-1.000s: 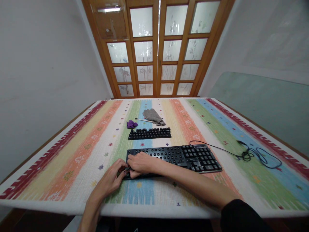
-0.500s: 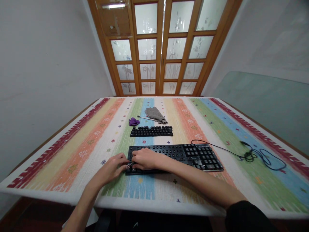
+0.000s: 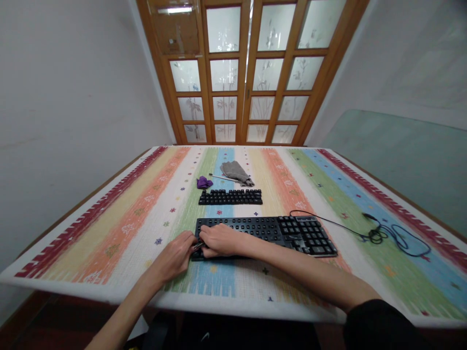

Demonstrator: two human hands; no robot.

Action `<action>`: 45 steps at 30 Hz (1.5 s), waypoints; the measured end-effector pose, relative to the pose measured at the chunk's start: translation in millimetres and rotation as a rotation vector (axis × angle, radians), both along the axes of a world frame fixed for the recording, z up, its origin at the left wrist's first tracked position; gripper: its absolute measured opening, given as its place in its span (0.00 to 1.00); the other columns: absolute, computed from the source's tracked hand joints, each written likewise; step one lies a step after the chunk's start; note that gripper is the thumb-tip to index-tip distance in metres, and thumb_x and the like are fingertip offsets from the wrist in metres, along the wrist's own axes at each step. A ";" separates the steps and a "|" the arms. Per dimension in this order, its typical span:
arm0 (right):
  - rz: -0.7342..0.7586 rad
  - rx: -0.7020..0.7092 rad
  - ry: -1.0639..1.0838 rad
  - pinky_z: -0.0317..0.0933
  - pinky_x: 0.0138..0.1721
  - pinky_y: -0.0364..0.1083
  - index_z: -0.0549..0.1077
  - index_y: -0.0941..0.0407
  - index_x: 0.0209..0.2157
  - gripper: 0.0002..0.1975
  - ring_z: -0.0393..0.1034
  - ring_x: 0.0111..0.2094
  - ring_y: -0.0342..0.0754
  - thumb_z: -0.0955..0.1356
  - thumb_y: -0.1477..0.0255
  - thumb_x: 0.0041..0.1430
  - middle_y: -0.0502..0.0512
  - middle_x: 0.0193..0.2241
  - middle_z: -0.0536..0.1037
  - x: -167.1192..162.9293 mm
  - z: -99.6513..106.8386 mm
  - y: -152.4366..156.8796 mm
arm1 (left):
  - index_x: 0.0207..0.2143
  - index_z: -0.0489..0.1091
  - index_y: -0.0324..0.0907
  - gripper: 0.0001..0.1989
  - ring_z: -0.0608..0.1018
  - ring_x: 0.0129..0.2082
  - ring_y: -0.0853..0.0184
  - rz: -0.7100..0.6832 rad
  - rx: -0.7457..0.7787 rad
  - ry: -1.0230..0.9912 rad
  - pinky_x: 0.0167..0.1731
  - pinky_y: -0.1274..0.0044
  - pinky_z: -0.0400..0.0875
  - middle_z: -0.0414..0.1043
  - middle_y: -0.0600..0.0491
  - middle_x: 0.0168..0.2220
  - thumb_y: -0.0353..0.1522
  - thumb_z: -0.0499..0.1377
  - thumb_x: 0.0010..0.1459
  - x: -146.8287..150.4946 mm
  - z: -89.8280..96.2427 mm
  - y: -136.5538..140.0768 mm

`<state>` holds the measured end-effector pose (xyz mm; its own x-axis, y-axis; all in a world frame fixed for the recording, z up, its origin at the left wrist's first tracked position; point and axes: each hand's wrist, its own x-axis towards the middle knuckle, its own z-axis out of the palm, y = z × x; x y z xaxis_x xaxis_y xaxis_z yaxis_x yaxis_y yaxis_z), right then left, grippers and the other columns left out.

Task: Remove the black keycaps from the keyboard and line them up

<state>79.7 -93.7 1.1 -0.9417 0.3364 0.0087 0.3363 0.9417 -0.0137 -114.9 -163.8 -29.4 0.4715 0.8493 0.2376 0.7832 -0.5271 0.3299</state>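
A black keyboard (image 3: 268, 236) lies near the table's front edge; the keycaps are off its main section, while the number pad at the right still has its keys. My right hand (image 3: 221, 239) reaches across to the keyboard's left end, fingers closed around a small shiny metallic tool (image 3: 198, 246) whose exact kind is unclear. My left hand (image 3: 178, 253) is at the keyboard's left edge with its fingertips pinched together at that tool, their contents hidden. Behind the keyboard, black keycaps (image 3: 230, 197) are laid out in rows.
A purple cloth (image 3: 204, 182), a grey cloth (image 3: 236, 172) and a thin stick with a dark tip (image 3: 223, 178) lie behind the keycaps. The keyboard's black cable (image 3: 377, 236) is coiled loosely at the right. A striped cloth (image 3: 138, 233) covers the table.
The left hand has turned slightly, its fingertips closer together beside the right hand. The right hand stays at the keyboard's left end. The view has shifted a little.
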 end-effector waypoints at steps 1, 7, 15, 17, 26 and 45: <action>-0.003 0.008 0.002 0.66 0.26 0.48 0.70 0.63 0.41 0.16 0.73 0.29 0.51 0.60 0.64 0.65 0.62 0.39 0.75 0.3 -0.9 -0.7 | 0.35 0.64 0.41 0.09 0.72 0.36 0.63 0.007 0.016 0.001 0.37 0.71 0.70 0.67 0.49 0.35 0.23 0.47 0.61 0.7 -1.1 -0.8; -0.020 0.018 -0.004 0.64 0.25 0.47 0.68 0.63 0.40 0.15 0.73 0.30 0.51 0.59 0.65 0.65 0.62 0.37 0.73 0.4 -2.8 -3.3 | 0.33 0.63 0.41 0.09 0.71 0.35 0.63 0.046 0.048 0.019 0.37 0.70 0.70 0.66 0.49 0.34 0.21 0.47 0.59 4.0 -5.3 -2.7; -0.020 0.005 0.004 0.63 0.25 0.46 0.68 0.63 0.39 0.13 0.72 0.31 0.51 0.59 0.67 0.65 0.61 0.37 0.72 0.1 -2.2 -4.4 | 0.33 0.63 0.41 0.12 0.70 0.34 0.62 0.076 0.050 0.022 0.37 0.70 0.70 0.65 0.50 0.32 0.19 0.45 0.56 7.9 -4.1 -4.9; -0.016 -0.001 0.000 0.63 0.26 0.46 0.68 0.63 0.39 0.13 0.72 0.31 0.50 0.59 0.68 0.64 0.62 0.37 0.72 -0.2 -1.4 -4.5 | 0.32 0.63 0.41 0.12 0.71 0.34 0.62 0.075 0.055 0.013 0.37 0.70 0.70 0.64 0.50 0.32 0.19 0.45 0.56 8.4 -3.5 -5.0; -0.012 0.001 -0.012 0.63 0.25 0.46 0.67 0.63 0.39 0.12 0.72 0.31 0.50 0.59 0.68 0.64 0.61 0.38 0.72 -1.2 -1.3 -4.1 | 0.33 0.64 0.41 0.11 0.72 0.35 0.63 0.085 0.035 -0.060 0.38 0.71 0.71 0.65 0.50 0.32 0.20 0.46 0.57 8.5 -5.4 -3.7; -0.166 0.041 0.159 0.63 0.29 0.45 0.70 0.61 0.42 0.14 0.71 0.33 0.50 0.61 0.65 0.66 0.61 0.40 0.73 5.4 18.6 18.3 | 0.42 0.71 0.42 0.11 0.77 0.38 0.64 0.058 0.090 -0.191 0.41 0.73 0.71 0.75 0.50 0.37 0.35 0.52 0.65 -2.8 28.8 29.9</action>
<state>85.1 -75.4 19.7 -0.8590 0.4832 0.1691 0.4835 0.8743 -0.0417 -117.7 -133.9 -0.6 0.3611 0.8450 0.3944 0.7410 -0.5168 0.4288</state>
